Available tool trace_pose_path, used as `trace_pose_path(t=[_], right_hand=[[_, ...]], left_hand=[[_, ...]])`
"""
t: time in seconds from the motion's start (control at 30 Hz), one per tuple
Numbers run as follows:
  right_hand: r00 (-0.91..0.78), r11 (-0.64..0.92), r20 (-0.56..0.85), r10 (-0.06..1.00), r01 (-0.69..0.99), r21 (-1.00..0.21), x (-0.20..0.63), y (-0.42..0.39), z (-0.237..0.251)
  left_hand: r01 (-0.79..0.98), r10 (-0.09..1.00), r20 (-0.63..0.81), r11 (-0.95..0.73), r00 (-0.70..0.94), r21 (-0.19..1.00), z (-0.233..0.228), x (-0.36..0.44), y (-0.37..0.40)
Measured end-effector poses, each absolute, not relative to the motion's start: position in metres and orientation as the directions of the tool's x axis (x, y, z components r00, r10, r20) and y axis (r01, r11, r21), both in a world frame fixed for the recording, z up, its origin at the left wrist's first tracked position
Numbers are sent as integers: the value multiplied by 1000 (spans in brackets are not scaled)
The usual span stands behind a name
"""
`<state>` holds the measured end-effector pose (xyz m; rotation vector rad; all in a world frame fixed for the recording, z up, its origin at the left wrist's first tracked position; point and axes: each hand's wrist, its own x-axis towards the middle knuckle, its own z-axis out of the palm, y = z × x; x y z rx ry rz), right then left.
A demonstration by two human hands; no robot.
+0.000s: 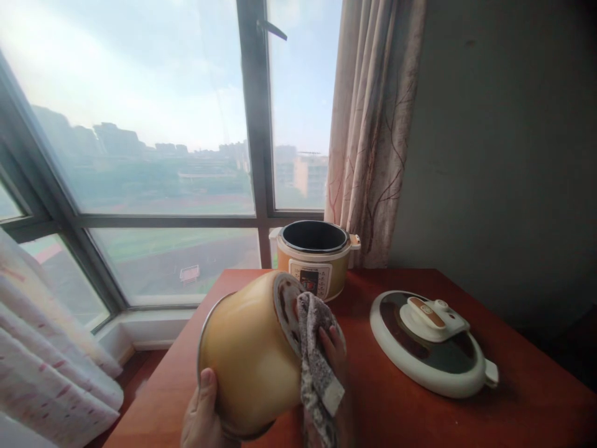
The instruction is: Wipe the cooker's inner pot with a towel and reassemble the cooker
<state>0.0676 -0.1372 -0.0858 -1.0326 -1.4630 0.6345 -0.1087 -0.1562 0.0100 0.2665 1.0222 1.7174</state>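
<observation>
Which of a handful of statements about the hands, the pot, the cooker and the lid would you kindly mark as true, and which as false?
1. The left hand holds the golden pot. True.
2. The golden pot stands upright. False: it is tilted, its base turned toward the right hand.
3. The right hand holds a cloth against the golden pot's base. True.
4. The cooker stands uncovered on the table. True.
5. The lid lies upside down. False: its handle faces up.
6. The lid lies left of the cooker in the picture. False: it lies to the right.
</observation>
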Motion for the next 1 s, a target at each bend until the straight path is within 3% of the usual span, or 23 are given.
trace_pose_path(t=[0.1, 0.27, 0.37, 0.43, 0.67, 0.77, 0.83, 0.93, 1.0], right_hand=[[193, 363, 386, 902, 145, -920, 80, -131, -69], [91, 136, 119, 989, -208, -969, 104, -99, -23], [71, 28, 6, 997, -304, -952, 112, -76, 6], [101, 71, 45, 994, -270, -960, 112, -65, 25], [38, 395, 398, 917, 67, -916, 91, -73, 87], [-161, 621, 600, 784, 224, -751, 83, -105, 104], [-300, 709, 642, 705, 296, -640, 79, -128, 106], [-410, 784, 669, 620, 358, -507, 73, -151, 83], [-398, 820, 730, 555, 406, -402, 69, -156, 52]], left_hand=[[-671, 867, -302, -50, -397, 740, 12, -109, -157], [-641, 863, -276, -70, -423, 764, 15, -103, -159], [-643, 873, -278, -51, -400, 764, 14, -103, -160], [-639, 877, -281, -38, -390, 768, 13, -104, -161], [-609, 886, -300, 26, -353, 793, 15, -102, -161], [-592, 877, -286, 1, -387, 806, 12, -101, -160], [-600, 876, -273, -24, -398, 800, 10, -102, -158], [-657, 885, -283, -33, -370, 753, 9, -106, -152], [-691, 890, -296, -29, -347, 723, 10, -109, -149]])
